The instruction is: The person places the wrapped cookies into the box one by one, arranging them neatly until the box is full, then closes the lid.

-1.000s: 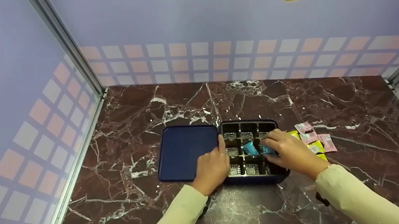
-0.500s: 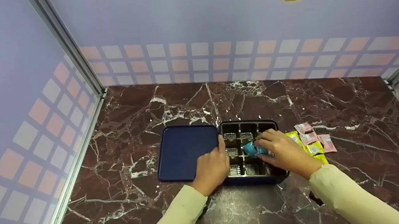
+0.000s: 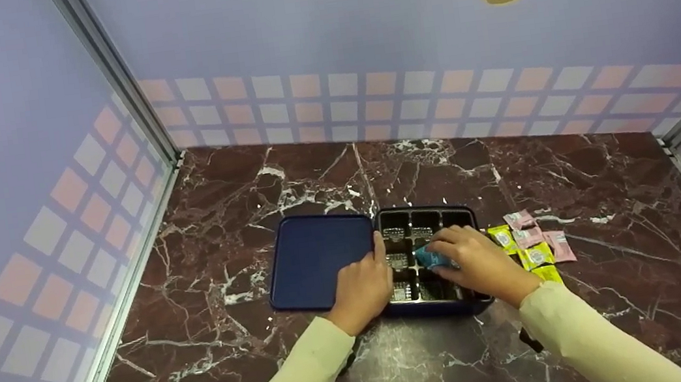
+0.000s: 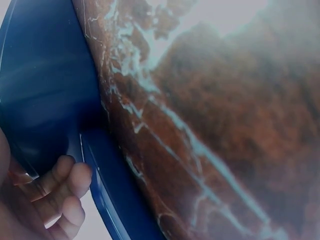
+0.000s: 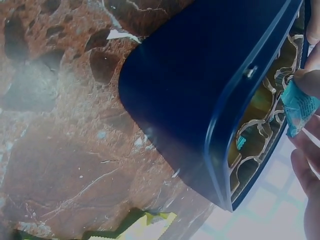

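Observation:
A dark blue box (image 3: 441, 306) with a black divided insert lies open on the table. My right hand (image 3: 478, 261) reaches over its middle row and pinches a small blue wrapped candy (image 3: 432, 256) at the centre compartment. In the right wrist view, thumb and fingers hold the blue wrapped candy (image 5: 298, 106) above the dividers, and a bit of blue wrapper (image 5: 241, 142) shows inside a compartment. My left hand (image 3: 363, 286) rests where box and lid (image 3: 317, 263) meet, index finger straight along the box's left rim, the other fingers bent, their tips by the blue edge in the left wrist view.
Several yellow wrapped candies (image 3: 536, 255) and pink wrapped candies (image 3: 559, 245) lie right of the box. The table (image 3: 240, 375) is dark red marble pattern. Patterned panels (image 3: 320, 36) stand behind and at both sides.
My right hand has moved left from the right-hand compartments towards the centre compartment, uncovering more of the yellow wrapped candies. The left hand stays in place.

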`<state>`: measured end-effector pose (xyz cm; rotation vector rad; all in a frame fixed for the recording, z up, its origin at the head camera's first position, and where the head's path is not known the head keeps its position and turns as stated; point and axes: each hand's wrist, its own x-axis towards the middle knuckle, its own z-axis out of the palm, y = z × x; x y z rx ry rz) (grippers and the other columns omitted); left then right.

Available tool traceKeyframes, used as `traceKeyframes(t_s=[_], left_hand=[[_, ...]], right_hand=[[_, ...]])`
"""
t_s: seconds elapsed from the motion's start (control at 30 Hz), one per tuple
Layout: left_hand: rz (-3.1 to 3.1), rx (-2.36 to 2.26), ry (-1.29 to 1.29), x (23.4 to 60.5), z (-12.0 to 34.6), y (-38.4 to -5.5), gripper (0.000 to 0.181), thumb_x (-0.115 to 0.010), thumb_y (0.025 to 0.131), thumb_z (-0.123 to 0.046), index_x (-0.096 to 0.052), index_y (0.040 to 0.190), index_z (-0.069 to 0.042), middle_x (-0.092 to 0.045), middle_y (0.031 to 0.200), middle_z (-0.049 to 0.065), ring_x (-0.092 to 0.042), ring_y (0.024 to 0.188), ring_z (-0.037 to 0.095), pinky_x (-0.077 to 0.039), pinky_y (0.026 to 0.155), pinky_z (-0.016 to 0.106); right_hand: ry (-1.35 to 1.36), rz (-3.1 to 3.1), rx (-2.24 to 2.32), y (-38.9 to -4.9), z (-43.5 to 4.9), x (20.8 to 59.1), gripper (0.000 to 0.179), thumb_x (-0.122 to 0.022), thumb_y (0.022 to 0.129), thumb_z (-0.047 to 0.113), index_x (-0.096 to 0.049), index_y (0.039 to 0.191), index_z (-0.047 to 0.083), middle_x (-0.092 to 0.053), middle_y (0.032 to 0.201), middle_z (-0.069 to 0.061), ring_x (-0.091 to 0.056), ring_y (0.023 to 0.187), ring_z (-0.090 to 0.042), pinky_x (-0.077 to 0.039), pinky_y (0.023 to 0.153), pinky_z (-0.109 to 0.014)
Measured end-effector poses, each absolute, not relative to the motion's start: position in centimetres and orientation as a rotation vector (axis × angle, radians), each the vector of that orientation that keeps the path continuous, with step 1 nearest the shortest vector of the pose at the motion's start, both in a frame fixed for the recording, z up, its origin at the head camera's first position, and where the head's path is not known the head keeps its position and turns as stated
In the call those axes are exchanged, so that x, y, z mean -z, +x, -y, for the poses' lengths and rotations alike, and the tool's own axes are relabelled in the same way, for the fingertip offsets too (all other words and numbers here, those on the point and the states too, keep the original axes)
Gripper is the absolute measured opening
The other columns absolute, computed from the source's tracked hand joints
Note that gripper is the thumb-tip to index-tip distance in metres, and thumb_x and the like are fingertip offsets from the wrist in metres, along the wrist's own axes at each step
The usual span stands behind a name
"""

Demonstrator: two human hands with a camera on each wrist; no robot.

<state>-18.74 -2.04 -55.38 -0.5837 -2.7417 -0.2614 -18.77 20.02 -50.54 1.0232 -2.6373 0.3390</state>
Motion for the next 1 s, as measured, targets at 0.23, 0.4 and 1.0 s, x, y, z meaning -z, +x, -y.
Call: traceKeyframes(t_s=[0.23, 0.4, 1.0], left_hand=[[2.700, 0.264, -0.586, 55.5, 2.0, -18.8, 0.057, -0.055, 0.090, -0.023, -0.046, 0.140, 0.003, -0.059, 0.064, 0.002, -0.055, 0.045, 0.018, -0.044, 0.042, 0.036], [2.693, 0.246, -0.583, 55.6, 2.1, -18.7, 0.057, -0.055, 0.090, -0.023, -0.047, 0.140, 0.003, -0.059, 0.064, 0.002, -0.053, 0.044, 0.018, -0.042, 0.041, 0.036], [2.773, 0.272, -0.600, 55.3, 2.1, -18.6, 0.060, -0.054, 0.092, -0.024, -0.041, 0.144, 0.003, -0.061, 0.067, 0.003, -0.055, 0.048, 0.017, -0.043, 0.044, 0.035]], right_hand=[[1.031, 2.609, -0.345, -18.9, -19.4, 50.6, 0.031, -0.082, 0.074, 0.022, -0.072, 0.100, 0.008, -0.068, 0.103, -0.005, -0.063, 0.094, -0.021, -0.050, 0.081, -0.037], [1.040, 2.612, -0.337, -19.0, -19.1, 50.6, 0.029, -0.081, 0.076, 0.024, -0.072, 0.100, 0.009, -0.068, 0.101, -0.004, -0.063, 0.092, -0.020, -0.050, 0.081, -0.037], [1.012, 2.647, -0.336, -19.3, -18.2, 50.5, 0.032, -0.077, 0.081, 0.028, -0.072, 0.107, 0.011, -0.068, 0.108, -0.003, -0.063, 0.098, -0.019, -0.050, 0.086, -0.037]])
